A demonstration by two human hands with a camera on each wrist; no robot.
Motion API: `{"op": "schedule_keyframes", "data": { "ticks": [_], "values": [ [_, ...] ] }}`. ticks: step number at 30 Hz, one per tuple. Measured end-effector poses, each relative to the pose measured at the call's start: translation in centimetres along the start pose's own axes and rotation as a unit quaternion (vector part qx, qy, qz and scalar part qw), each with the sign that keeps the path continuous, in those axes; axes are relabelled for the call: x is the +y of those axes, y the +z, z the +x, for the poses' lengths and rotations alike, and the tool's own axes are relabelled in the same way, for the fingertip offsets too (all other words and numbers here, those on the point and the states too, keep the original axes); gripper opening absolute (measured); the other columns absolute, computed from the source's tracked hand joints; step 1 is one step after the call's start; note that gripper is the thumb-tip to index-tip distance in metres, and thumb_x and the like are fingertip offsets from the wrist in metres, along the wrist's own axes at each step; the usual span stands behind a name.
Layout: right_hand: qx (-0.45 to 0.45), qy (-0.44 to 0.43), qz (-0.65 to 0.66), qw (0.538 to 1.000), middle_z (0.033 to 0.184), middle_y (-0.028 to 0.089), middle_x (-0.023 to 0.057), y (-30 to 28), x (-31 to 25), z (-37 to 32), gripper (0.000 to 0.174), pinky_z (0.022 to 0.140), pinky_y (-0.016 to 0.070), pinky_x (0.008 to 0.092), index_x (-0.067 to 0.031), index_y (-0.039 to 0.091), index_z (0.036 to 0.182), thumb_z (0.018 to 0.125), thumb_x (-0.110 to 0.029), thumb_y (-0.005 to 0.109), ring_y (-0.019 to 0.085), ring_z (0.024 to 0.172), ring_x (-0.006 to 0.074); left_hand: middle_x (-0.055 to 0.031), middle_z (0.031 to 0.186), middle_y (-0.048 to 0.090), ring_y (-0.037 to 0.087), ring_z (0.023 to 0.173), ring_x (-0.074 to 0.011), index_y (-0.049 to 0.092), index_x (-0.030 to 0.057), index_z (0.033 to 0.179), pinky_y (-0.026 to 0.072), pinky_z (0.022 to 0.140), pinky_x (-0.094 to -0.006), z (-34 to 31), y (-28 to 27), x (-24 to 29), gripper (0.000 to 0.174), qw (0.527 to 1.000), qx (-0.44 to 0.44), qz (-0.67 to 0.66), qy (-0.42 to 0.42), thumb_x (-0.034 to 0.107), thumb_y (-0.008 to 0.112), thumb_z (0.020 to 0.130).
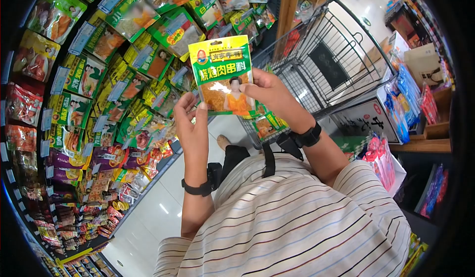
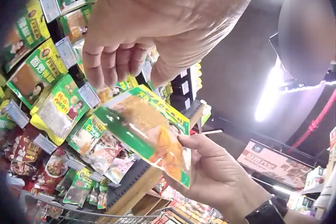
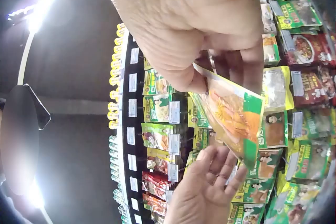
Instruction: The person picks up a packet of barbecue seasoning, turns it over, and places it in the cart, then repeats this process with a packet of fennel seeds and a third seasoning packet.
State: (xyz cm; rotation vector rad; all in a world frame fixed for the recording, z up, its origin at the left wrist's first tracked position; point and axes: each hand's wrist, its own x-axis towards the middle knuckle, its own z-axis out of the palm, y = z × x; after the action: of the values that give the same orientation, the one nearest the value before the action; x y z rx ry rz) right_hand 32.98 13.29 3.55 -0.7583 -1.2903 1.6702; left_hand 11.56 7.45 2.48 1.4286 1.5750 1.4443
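Note:
A green and yellow seasoning packet (image 1: 217, 86) is held up in front of the body, its printed front towards the head camera. The right hand (image 1: 269, 95) pinches its right edge, thumb on the front and fingers behind. At the packet's lower left is the left hand (image 1: 192, 123), fingers loosely bent and thumb raised; whether it touches the packet is unclear in the head view. In the left wrist view the left hand (image 2: 163, 29) hangs apart from the packet (image 2: 149, 129). The right wrist view shows the right hand (image 3: 205, 35) gripping the packet (image 3: 231, 113) by one edge.
Shelves of hanging seasoning packets (image 1: 79, 79) with price tags fill the left. A wire shopping cart (image 1: 331, 61) stands ahead to the right, with a green packet (image 1: 268, 124) near its close end. Boxes and goods (image 1: 405, 99) line the right side above tiled floor (image 1: 148, 222).

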Motion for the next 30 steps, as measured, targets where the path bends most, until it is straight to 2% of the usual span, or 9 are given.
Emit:
{"op": "schedule_keyframes", "data": {
  "ticks": [4, 7, 8, 12, 15, 18, 22, 25, 30],
  "values": [
    [0.023, -0.031, 0.026, 0.999, 0.111, 0.065, 0.0011, 1.1, 0.2, 0.2, 0.032, 0.084, 0.0519, 0.0278, -0.0005, 0.059, 0.125, 0.094, -0.009, 0.059, 0.061, 0.1, 0.0071, -0.0141, 0.124, 0.057, 0.058, 0.113, -0.0209, 0.052, -0.0027, 0.13, 0.0488, 0.092, -0.0332, -0.5, 0.2, 2.3, 0.038, 0.999, -0.041, -0.003, 0.016, 0.015, 0.062, 0.098],
    [-0.027, 0.014, -0.029, 0.999, 0.116, 0.064, 0.0035, 1.7, 0.3, -0.1, 0.032, 0.083, 0.0527, 0.0287, -0.0024, 0.061, 0.123, 0.093, -0.012, 0.063, 0.061, 0.103, 0.009, -0.0148, 0.125, 0.056, 0.058, 0.114, -0.0217, 0.05, -0.0029, 0.131, 0.0509, 0.089, -0.0346, -1.0, 1.4, 2.9, 0.041, 0.996, -0.069, -0.061, 0.009, 0.017, 0.062, 0.098],
    [-0.021, -0.091, -0.131, 0.987, 0.126, 0.061, 0.0102, 2.7, 0.2, -0.1, 0.034, 0.084, 0.0531, 0.0314, -0.0044, 0.063, 0.121, 0.089, -0.015, 0.068, 0.063, 0.107, 0.0176, -0.0148, 0.126, 0.055, 0.058, 0.114, -0.0215, 0.05, -0.0031, 0.132, 0.0507, 0.09, -0.0348, -1.1, 1.7, 3.0, 0.041, 0.995, -0.071, -0.077, 0.007, 0.018, 0.062, 0.098],
    [-0.031, -0.254, -0.302, 0.918, 0.133, 0.056, 0.0178, 3.7, 0.9, -0.4, 0.038, 0.089, 0.053, 0.0389, -0.0055, 0.065, 0.119, 0.084, -0.016, 0.071, 0.063, 0.111, 0.0318, -0.0095, 0.122, 0.058, 0.055, 0.112, -0.0163, 0.051, -0.0019, 0.132, 0.0466, 0.093, -0.0331, -1.0, 1.3, 3.3, 0.04, 0.987, -0.065, -0.14, -0.041, 0.022, 0.058, 0.101],
    [-0.041, -0.222, -0.281, 0.933, 0.128, 0.06, 0.0166, 3.9, 0.5, -0.6, 0.033, 0.088, 0.0528, 0.0355, -0.0044, 0.065, 0.118, 0.086, -0.014, 0.069, 0.064, 0.109, 0.0283, -0.0041, 0.118, 0.061, 0.053, 0.107, -0.0122, 0.055, 0.0006, 0.129, 0.0439, 0.094, -0.0307, -0.7, 0.7, 2.7, 0.034, 0.981, -0.019, -0.173, -0.081, 0.023, 0.056, 0.102],
    [-0.037, -0.123, -0.201, 0.971, 0.127, 0.062, 0.0155, 3.1, -0.4, -0.5, 0.027, 0.094, 0.0482, 0.0322, -0.0012, 0.063, 0.118, 0.093, -0.011, 0.064, 0.06, 0.114, 0.0196, -0.0024, 0.117, 0.062, 0.053, 0.105, -0.0109, 0.058, 0.0023, 0.129, 0.041, 0.095, -0.0279, -0.5, 0.0, 2.4, 0.033, 0.969, 0.012, -0.213, -0.126, 0.023, 0.055, 0.103],
    [0.079, -0.082, -0.103, 0.988, 0.11, 0.064, 0.0067, 1.2, -0.2, 0.3, 0.023, 0.084, 0.0519, 0.0284, 0.0005, 0.061, 0.115, 0.095, -0.011, 0.063, 0.062, 0.099, 0.0121, -0.0018, 0.115, 0.063, 0.055, 0.104, -0.0109, 0.06, 0.0032, 0.126, 0.0433, 0.095, -0.0291, -0.2, -0.9, 1.5, 0.03, 0.942, 0.024, -0.306, -0.137, 0.021, 0.058, 0.101],
    [0.074, -0.107, -0.105, 0.986, 0.107, 0.064, 0.0053, 1.3, -0.7, 0.8, 0.027, 0.085, 0.0509, 0.0281, 0.0012, 0.057, 0.119, 0.096, -0.011, 0.063, 0.061, 0.098, 0.0112, -0.0039, 0.117, 0.065, 0.06, 0.106, -0.0127, 0.061, 0.0028, 0.124, 0.0476, 0.095, -0.0305, -0.1, -1.3, 1.2, 0.028, 0.933, 0.03, -0.322, -0.156, 0.018, 0.059, 0.1],
    [-0.032, 0.0, 0.0, 0.999, 0.103, 0.063, 0.0015, 2.3, -0.3, 0.8, 0.022, 0.083, 0.0481, 0.0251, -0.0002, 0.057, 0.114, 0.097, -0.013, 0.062, 0.058, 0.094, 0.0069, -0.0054, 0.119, 0.066, 0.062, 0.106, -0.0137, 0.06, 0.0025, 0.124, 0.0488, 0.094, -0.0299, -0.2, -0.9, 2.2, 0.028, 0.924, -0.002, -0.352, -0.152, 0.015, 0.059, 0.099]
  ]
}}
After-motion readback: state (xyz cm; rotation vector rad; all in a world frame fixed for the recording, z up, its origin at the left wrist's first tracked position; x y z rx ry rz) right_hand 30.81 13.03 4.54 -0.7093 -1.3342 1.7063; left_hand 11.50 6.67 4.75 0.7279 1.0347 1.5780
